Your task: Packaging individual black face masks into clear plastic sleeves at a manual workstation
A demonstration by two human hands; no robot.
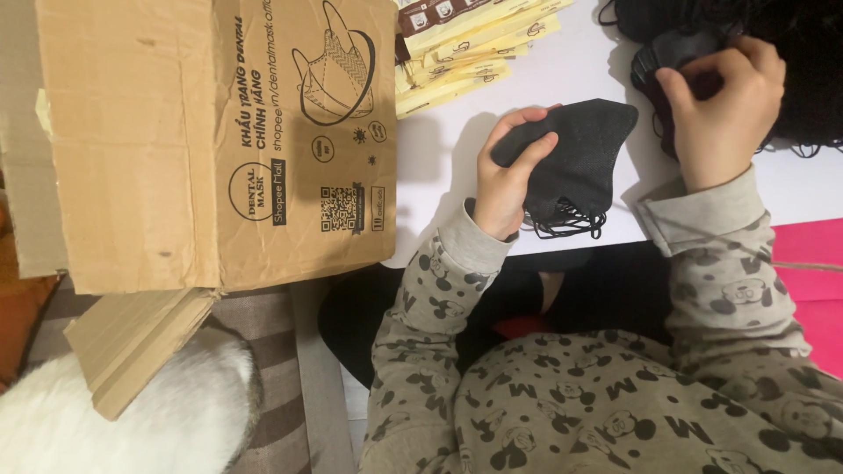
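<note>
My left hand (pixel 509 171) grips a small stack of folded black face masks (pixel 580 158), their ear loops hanging over the near edge of the white table (pixel 439 158). My right hand (pixel 724 101) reaches into a heap of black masks (pixel 676 44) at the table's far right, fingers closed on one of them. Both arms wear grey patterned sleeves.
A large brown cardboard box (pixel 211 140) stands to the left, its flap hanging down. A fan of flat yellow-and-brown packets (pixel 465 44) lies at the back of the table. White fur (pixel 132 412) shows at the bottom left, a pink surface (pixel 812 281) at the right.
</note>
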